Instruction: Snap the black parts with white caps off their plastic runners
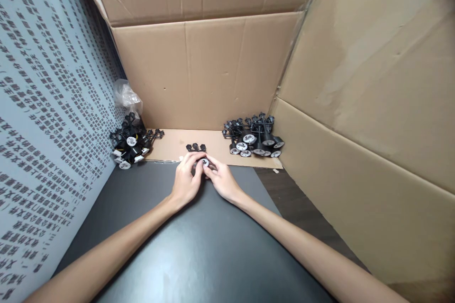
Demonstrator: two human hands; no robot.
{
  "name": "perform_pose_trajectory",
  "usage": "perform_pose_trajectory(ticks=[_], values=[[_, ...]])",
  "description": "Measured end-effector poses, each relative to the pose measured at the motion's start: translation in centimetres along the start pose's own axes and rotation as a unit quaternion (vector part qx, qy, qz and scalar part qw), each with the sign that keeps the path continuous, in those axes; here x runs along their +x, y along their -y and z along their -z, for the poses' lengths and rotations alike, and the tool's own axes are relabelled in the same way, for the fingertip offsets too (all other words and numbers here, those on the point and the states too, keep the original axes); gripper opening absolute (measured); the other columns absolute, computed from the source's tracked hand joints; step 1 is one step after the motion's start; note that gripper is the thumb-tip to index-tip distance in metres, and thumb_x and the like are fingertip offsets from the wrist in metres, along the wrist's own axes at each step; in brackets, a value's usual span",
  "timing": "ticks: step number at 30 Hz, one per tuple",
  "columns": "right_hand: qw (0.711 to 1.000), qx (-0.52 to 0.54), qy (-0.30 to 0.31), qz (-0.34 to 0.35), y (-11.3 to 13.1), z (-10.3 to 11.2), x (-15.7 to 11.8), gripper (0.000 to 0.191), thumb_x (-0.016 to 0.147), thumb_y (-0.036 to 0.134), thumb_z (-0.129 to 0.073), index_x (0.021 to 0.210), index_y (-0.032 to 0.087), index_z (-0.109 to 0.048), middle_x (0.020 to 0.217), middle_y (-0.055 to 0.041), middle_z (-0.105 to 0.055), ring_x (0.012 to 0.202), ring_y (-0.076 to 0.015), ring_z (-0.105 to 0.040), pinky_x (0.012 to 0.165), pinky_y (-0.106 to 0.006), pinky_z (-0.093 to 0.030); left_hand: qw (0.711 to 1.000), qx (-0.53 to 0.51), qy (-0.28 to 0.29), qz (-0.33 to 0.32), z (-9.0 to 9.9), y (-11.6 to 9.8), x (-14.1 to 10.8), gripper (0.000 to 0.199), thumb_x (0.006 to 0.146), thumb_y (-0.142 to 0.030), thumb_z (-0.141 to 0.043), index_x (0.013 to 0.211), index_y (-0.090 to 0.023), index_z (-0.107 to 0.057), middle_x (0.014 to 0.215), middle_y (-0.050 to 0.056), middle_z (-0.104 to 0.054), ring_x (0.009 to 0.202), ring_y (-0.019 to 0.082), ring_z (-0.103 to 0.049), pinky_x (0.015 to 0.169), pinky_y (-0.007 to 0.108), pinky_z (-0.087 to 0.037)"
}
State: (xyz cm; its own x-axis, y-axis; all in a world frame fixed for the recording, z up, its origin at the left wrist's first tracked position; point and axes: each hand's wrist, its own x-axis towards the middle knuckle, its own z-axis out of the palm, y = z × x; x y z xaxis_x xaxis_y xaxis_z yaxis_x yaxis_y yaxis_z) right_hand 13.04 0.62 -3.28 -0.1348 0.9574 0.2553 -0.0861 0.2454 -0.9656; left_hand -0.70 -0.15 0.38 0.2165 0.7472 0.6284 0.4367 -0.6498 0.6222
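Observation:
Both hands meet over the far edge of the dark mat, closed around one black miniature lamp post (195, 147). Its several small lantern heads point away from me, and its pale round base (205, 162) faces me. My left hand (185, 179) grips it from the left, thumb near the base. From the right, my right hand (223, 181) pinches the base area with thumb and fingers. The fingers cover most of the post. Whether a small part is also between the fingertips, I cannot tell.
A pile of similar black lamp posts with white bases (259, 138) lies right. Another pile (131, 141), with yellow wires showing, lies left beside a clear plastic bag (127, 97). Cardboard walls (213, 71) stand behind and right, a printed panel (53, 104) left. The grey mat (199, 255) lies below.

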Motion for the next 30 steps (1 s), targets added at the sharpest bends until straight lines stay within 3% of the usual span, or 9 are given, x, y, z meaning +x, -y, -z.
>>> perform_pose_trajectory(ticks=[5, 14, 18, 23, 30], values=[[1.000, -0.022, -0.011, 0.006, 0.18, 0.10, -0.11, 0.057, 0.086, 0.045, -0.061, 0.136, 0.017, -0.055, 0.112, -0.0109, -0.071, 0.086, -0.0220, -0.070, 0.080, -0.037, -0.057, 1.000, -0.001, -0.002, -0.006, -0.02, 0.01, 0.01, 0.025, 0.097, -0.024, -0.046, 0.113, -0.022, -0.065, 0.113, 0.007, -0.066, 0.104, 0.018, -0.063, 0.090, 0.034, -0.054], [0.999, -0.026, -0.004, 0.037, 0.38, 0.28, -0.19, 0.051, 0.087, 0.044, -0.061, 0.131, 0.018, -0.059, 0.111, -0.0093, -0.071, 0.088, -0.0215, -0.068, 0.089, -0.040, -0.054, 1.000, -0.009, -0.008, -0.006, 0.05, -0.19, 0.08, 0.023, 0.097, -0.024, -0.047, 0.111, -0.022, -0.065, 0.109, 0.006, -0.067, 0.100, 0.018, -0.064, 0.088, 0.034, -0.054], [0.999, -0.018, 0.004, 0.029, 0.52, 0.10, -0.15, 0.052, 0.088, 0.045, -0.058, 0.133, 0.020, -0.057, 0.115, -0.0096, -0.069, 0.088, -0.0199, -0.067, 0.081, -0.035, -0.055, 1.000, 0.002, -0.010, -0.004, 0.05, -0.16, 0.03, 0.023, 0.097, -0.023, -0.047, 0.111, -0.022, -0.065, 0.110, 0.006, -0.067, 0.102, 0.018, -0.063, 0.091, 0.036, -0.052], [0.998, -0.051, -0.008, 0.032, 0.69, -0.01, -0.15, 0.051, 0.091, 0.048, -0.052, 0.133, 0.019, -0.057, 0.101, -0.0081, -0.072, 0.076, -0.0169, -0.064, 0.067, -0.029, -0.053, 1.000, 0.012, -0.014, -0.003, 0.01, -0.01, -0.01, 0.023, 0.097, -0.022, -0.045, 0.112, -0.022, -0.064, 0.110, 0.006, -0.067, 0.103, 0.018, -0.063, 0.093, 0.037, -0.050], [0.997, -0.073, -0.020, 0.034, 0.84, 0.13, -0.23, 0.051, 0.092, 0.045, -0.050, 0.133, 0.016, -0.057, 0.101, -0.0094, -0.071, 0.077, -0.0175, -0.064, 0.069, -0.031, -0.052, 1.000, 0.006, -0.012, -0.002, -0.06, 0.04, 0.00, 0.022, 0.097, -0.024, -0.047, 0.111, -0.021, -0.064, 0.109, 0.006, -0.067, 0.102, 0.018, -0.063, 0.091, 0.035, -0.052]])
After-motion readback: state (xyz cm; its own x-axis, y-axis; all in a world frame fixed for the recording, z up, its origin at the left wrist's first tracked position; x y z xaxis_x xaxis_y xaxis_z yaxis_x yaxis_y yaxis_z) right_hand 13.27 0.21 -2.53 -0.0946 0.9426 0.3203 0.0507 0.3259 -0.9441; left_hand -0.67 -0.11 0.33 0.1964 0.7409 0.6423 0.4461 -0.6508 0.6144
